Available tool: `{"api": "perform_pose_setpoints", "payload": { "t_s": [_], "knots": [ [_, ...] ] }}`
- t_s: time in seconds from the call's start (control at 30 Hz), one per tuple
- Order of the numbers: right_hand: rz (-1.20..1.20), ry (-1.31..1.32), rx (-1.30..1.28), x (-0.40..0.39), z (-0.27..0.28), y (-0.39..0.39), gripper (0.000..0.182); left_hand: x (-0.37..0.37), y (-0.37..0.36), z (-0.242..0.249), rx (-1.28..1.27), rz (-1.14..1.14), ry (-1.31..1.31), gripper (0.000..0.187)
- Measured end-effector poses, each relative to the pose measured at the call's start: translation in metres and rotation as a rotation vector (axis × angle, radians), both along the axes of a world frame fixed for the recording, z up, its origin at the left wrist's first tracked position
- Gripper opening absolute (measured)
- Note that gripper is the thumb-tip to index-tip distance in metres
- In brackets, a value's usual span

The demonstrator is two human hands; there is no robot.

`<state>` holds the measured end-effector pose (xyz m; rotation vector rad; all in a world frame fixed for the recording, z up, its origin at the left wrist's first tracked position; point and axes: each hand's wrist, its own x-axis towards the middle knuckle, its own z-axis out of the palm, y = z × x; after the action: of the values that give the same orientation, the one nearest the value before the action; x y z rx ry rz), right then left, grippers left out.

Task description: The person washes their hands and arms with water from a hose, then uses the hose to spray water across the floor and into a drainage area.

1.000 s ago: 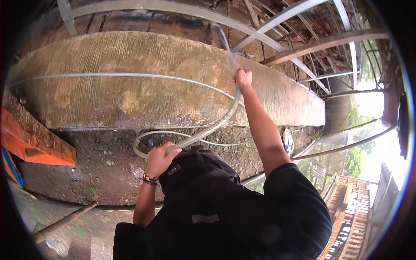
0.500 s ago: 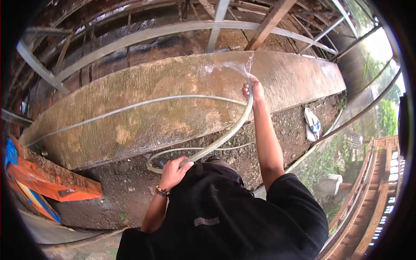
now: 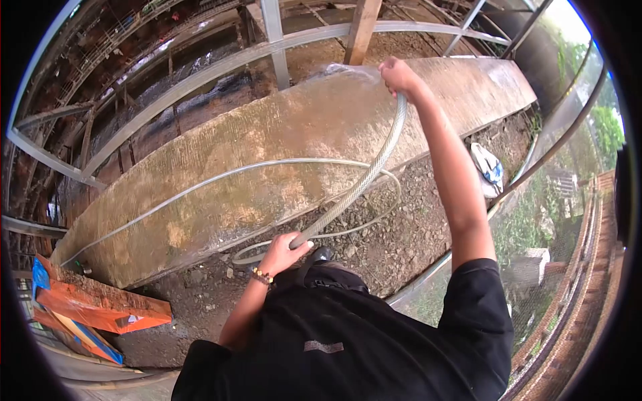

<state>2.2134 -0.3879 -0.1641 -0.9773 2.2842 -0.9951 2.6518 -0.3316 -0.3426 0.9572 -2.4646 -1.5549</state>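
A pale braided hose [image 3: 364, 180] runs between my hands and loops back over the concrete slab and the ground. My right hand [image 3: 397, 75], with the arm stretched out over the slab's far side, is closed around the hose near its outlet. Water [image 3: 351, 71] sprays left from there onto the far edge of the wet concrete slab [image 3: 221, 174]. Close to my body, my left hand [image 3: 286, 252] grips a lower stretch of the same hose. The hose tip itself is hidden by my right hand.
Metal rails [image 3: 200, 77] and a wooden post [image 3: 362, 30] stand beyond the slab. An orange-sided wooden board [image 3: 110, 304] lies at the left. Stony soil [image 3: 421, 214] borders the slab's near side, with a white and blue sack [image 3: 487, 170] at right beside netting [image 3: 535, 227].
My right hand has moved farther out and turned over, its back now facing up. The spray points left toward the slab's far edge. My left hand still holds the hose; the view has shifted.
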Motion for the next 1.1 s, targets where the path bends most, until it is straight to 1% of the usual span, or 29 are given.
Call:
{"api": "perform_pose_setpoints", "payload": {
  "t_s": [0.07,0.1,0.13,0.17,0.2,0.3,0.4,0.43,0.53,0.67,0.7,0.73,0.8,0.83,0.87,0.9,0.93,0.97,1.0,1.03,1.07,1.1],
  "knots": [
    [0.033,0.038,0.054,-0.015,0.026,0.001,0.024,-0.004,-0.007,-0.055,-0.007,0.045,0.043,0.034],
    [0.041,0.056,0.103,-0.024,0.038,-0.001,0.025,-0.001,-0.013,-0.072,-0.110,0.039,-0.009,0.032],
    [0.050,0.076,0.149,-0.034,0.047,-0.004,0.026,0.006,-0.019,-0.095,-0.171,0.032,-0.136,0.030],
    [0.071,0.061,0.142,-0.046,0.052,-0.008,0.027,0.017,-0.022,-0.118,-0.223,0.115,-0.072,0.029],
    [0.114,0.104,0.198,-0.051,0.061,-0.011,0.027,0.028,-0.020,-0.134,-0.271,0.200,-0.010,0.029],
    [0.095,0.130,0.219,-0.055,0.072,-0.035,0.025,0.040,-0.020,-0.137,-0.225,0.304,-0.090,0.028],
    [0.169,0.198,0.284,-0.065,0.066,-0.074,0.024,0.047,-0.016,-0.136,-0.259,0.422,0.067,0.028],
    [0.211,0.209,0.286,-0.067,0.061,-0.086,0.024,0.046,-0.014,-0.128,-0.301,0.433,0.020,0.031],
    [0.246,0.203,0.304,-0.066,0.054,-0.113,0.024,0.044,-0.006,-0.120,-0.325,0.506,0.008,0.033],
    [0.258,0.156,0.307,-0.067,0.039,-0.145,0.025,0.036,-0.008,-0.118,-0.242,0.516,-0.038,0.028],
    [0.262,0.135,0.304,-0.063,0.039,-0.150,0.026,0.038,-0.013,-0.125,-0.184,0.461,-0.099,0.019],
    [0.282,0.094,0.290,-0.063,0.033,-0.151,0.027,0.039,-0.019,-0.126,-0.131,0.384,-0.056,0.019],
    [0.324,0.028,0.256,-0.068,0.026,-0.161,0.028,0.032,-0.043,-0.127,-0.033,0.235,0.046,0.026],
    [0.362,0.059,0.284,-0.067,0.024,-0.164,0.030,0.028,-0.062,-0.128,0.242,0.138,0.199,0.034],
    [0.357,0.064,0.289,-0.065,0.021,-0.167,0.030,0.016,-0.084,-0.132,0.453,0.163,0.265,0.040],
    [0.350,0.065,0.291,-0.063,0.018,-0.169,0.030,-0.010,-0.108,-0.096,0.730,0.254,0.406,0.044],
    [0.344,0.065,0.288,-0.061,0.017,-0.171,0.029,-0.038,-0.145,-0.092,0.710,0.305,0.435,0.050],
    [0.376,0.058,0.266,-0.058,0.016,-0.173,0.029,-0.070,-0.201,-0.154,0.690,0.273,0.581,0.053],
    [0.410,0.048,0.249,-0.054,0.014,-0.173,0.030,-0.119,-0.210,-0.026,0.791,0.386,0.845,0.065],
    [0.440,0.035,0.229,-0.050,0.011,-0.172,0.030,-0.159,-0.246,-0.007,0.948,0.380,1.111,0.073],
    [0.461,0.031,0.216,-0.046,0.012,-0.170,0.031,-0.195,-0.281,0.010,1.159,0.309,1.352,0.082],
    [0.473,0.030,0.202,-0.042,0.016,-0.167,0.032,-0.229,-0.314,0.017,1.243,0.262,1.416,0.086]
  ]
}}
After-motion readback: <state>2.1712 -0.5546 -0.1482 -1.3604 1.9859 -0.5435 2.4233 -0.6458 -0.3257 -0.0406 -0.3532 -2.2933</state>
